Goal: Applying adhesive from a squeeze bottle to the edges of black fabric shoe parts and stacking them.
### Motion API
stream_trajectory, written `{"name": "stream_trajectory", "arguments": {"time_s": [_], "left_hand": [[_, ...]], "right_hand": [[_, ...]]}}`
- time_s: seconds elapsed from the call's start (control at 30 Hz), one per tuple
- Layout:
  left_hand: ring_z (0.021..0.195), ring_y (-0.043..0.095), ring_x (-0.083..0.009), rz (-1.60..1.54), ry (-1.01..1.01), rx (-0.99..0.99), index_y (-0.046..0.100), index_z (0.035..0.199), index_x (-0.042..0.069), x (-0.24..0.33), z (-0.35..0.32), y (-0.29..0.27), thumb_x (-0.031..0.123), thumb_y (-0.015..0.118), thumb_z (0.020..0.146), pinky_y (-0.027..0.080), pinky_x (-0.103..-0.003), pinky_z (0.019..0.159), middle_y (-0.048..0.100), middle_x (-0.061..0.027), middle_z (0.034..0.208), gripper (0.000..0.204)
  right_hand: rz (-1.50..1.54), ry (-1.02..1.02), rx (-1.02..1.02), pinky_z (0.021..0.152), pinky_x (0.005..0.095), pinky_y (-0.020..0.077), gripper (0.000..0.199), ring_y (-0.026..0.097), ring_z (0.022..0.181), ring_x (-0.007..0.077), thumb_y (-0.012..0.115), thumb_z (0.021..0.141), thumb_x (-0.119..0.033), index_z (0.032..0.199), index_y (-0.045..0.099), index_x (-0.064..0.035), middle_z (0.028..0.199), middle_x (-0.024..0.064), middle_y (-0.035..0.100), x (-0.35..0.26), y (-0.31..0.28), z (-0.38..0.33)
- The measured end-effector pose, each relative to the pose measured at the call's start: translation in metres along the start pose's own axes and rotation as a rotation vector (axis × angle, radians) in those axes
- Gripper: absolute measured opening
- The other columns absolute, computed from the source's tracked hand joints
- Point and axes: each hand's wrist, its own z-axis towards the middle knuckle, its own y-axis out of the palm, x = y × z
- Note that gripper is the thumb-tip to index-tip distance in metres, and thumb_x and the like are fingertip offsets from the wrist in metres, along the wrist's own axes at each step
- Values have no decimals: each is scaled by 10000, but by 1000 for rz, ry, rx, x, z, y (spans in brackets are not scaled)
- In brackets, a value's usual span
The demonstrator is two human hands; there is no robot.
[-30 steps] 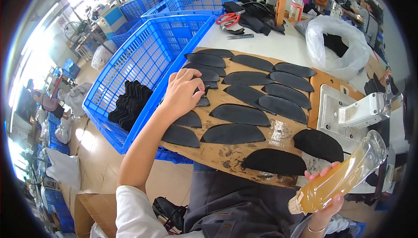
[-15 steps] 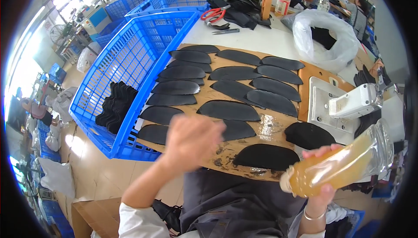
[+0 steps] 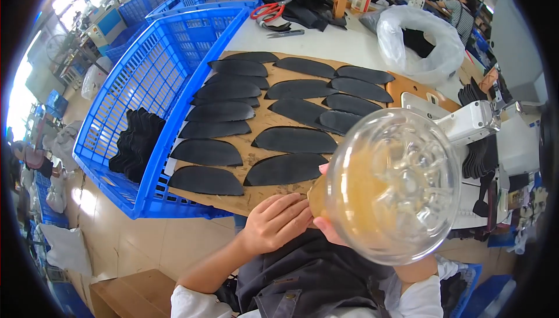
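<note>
My right hand (image 3: 331,232) grips a clear plastic bottle (image 3: 402,184) of yellowish liquid, tilted so its ribbed base faces up and its neck points down to the left. Most of that hand is behind the bottle. At the bottle's neck is my left hand (image 3: 278,223), its fingers curled and pressed together; whatever they hold is hidden. Beyond both hands, black half-moon pieces (image 3: 296,139) lie in rows on a brown board (image 3: 247,150), some overlapping. The bottle blocks the board's right part from sight.
A blue plastic basket (image 3: 137,94) on the left holds a stack of black wavy pieces (image 3: 137,143). Red-handled scissors (image 3: 269,12) and small snips (image 3: 285,34) lie at the back. An open plastic bag (image 3: 402,44) and a white metal device (image 3: 469,125) stand on the right.
The bottle has swung up and left, its base now toward the view. My left hand has dropped from above the board to the bottle's neck. The whole view has shifted slightly.
</note>
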Motion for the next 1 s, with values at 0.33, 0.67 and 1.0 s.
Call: {"name": "stream_trajectory", "arguments": {"time_s": [0.33,0.67,1.0], "left_hand": [[868,639,-221,35,-33,-13,649,917,56,-1,0,8,66,737,681,513,-322,717,675,-59,931,253],[878,629,-210,23,-49,1,649,897,70,-2,-6,4,54,733,667,507,-319,703,673,-47,918,246],[883,619,-217,-67,-143,-90,643,938,51,5,1,-4,76,703,702,496,-326,719,658,-49,949,244]], "right_hand": [[-309,134,54,907,357,425,643,499,1057,223,713,727,-173,1258,383,-23,1136,129,486,8,-38,-39],[137,202,622,899,420,455,819,544,1000,277,733,713,-385,1311,324,-2,1065,138,514,-32,-36,-54],[-394,-4,33,835,376,442,678,527,1007,274,768,678,-280,1206,442,-7,1115,147,518,-36,-25,-22]]}}
